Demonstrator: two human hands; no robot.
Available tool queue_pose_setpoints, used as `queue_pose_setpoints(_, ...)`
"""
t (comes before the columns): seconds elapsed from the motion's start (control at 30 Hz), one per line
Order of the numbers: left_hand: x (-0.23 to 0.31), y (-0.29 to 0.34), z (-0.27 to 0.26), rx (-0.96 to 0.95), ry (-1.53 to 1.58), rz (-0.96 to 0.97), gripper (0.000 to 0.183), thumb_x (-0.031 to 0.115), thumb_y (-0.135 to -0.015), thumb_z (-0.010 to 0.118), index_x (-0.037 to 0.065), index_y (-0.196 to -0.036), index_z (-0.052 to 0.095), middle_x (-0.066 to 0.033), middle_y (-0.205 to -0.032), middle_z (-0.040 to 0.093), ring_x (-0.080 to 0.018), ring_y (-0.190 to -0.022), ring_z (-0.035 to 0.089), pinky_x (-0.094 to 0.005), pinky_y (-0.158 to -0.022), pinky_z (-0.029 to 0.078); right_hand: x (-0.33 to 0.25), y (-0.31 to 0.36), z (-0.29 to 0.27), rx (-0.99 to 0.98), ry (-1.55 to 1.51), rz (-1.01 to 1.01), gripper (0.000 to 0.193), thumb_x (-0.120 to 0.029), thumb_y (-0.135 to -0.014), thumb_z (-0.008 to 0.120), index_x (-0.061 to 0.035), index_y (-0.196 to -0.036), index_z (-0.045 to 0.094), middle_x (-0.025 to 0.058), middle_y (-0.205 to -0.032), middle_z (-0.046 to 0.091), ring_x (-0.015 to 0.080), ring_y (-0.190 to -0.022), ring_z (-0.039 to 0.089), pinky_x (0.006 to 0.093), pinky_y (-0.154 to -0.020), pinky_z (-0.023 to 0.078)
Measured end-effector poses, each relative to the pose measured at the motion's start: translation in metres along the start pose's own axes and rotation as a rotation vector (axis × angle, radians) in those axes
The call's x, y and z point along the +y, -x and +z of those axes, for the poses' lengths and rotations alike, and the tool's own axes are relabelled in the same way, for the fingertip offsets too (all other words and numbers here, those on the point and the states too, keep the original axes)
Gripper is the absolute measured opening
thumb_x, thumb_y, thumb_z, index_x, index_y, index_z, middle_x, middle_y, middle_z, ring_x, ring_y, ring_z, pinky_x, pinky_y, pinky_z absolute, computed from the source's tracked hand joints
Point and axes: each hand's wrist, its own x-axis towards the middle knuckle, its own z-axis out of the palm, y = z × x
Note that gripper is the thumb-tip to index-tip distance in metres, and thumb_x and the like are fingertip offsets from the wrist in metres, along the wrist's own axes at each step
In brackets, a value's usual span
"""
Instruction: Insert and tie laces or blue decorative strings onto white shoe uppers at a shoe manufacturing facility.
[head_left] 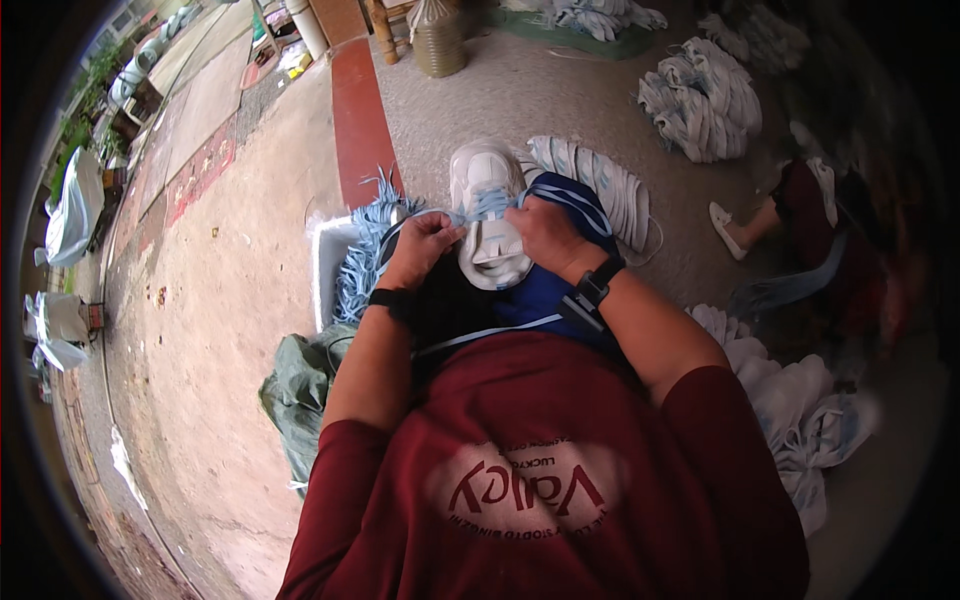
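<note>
A white sneaker (484, 167) lies in front of me over my lap, its toe pointing away and its opening toward me. Light blue shoelace (490, 204) crosses its tongue area. My left hand (424, 246) is at the shoe's left side, thumb and fingers pinched on a stretch of the lace. On the other side my right hand (549, 237) is closed near the lace at the eyelets, its fingertips partly hidden. Dark blue cloth (545, 285) covers my lap, and a pale blue lace runs across it.
Left of the shoe, a white box (322, 265) holds many blue laces (365, 262). A row of white shoe uppers (610, 195) lies beyond my right hand. Bundled shoe parts (700, 100) sit farther off. Another person's foot (728, 230) shows at right. A green bag (300, 390) is beside my left arm.
</note>
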Motion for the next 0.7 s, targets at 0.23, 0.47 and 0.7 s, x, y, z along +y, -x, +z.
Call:
queue_pose_setpoints(0.23,-0.002,0.000,0.001,0.030,0.151,0.061,0.016,0.014,-0.083,0.062,0.010,-0.069,0.056,0.0068,-0.061,0.052,-0.0021,-0.052,0.041,-0.0173,-0.048,0.032,-0.042,-0.023,-0.021,-0.031,-0.092,-0.314,0.002,-0.005,-0.069,0.054,-0.0039,-0.068,0.055,0.0147,-0.082,0.052,0.0309,-0.074,0.052,0.0382,-0.066,0.043)
queue_pose_setpoints(0.47,0.001,-0.006,0.012,0.086,0.140,0.021,0.013,0.013,-0.084,0.061,0.006,-0.073,0.063,0.0020,-0.063,0.058,-0.0031,-0.052,0.045,-0.0172,-0.047,0.033,-0.033,-0.020,0.014,-0.046,-0.190,-0.087,0.007,-0.004,-0.072,0.056,-0.0021,-0.066,0.059,0.0141,-0.074,0.055,0.0301,-0.075,0.053,0.0397,-0.069,0.044)
queue_pose_setpoints(0.7,-0.018,-0.019,0.012,0.171,-0.029,0.043,0.014,0.013,-0.077,0.065,0.001,-0.070,0.061,-0.0041,-0.060,0.059,-0.0101,-0.053,0.052,-0.0255,-0.050,0.041,-0.029,-0.016,0.024,0.026,-0.261,0.093,0.012,-0.002,-0.070,0.057,-0.0007,-0.080,0.064,0.0154,-0.079,0.056,0.0321,-0.079,0.056,0.0384,-0.071,0.046)
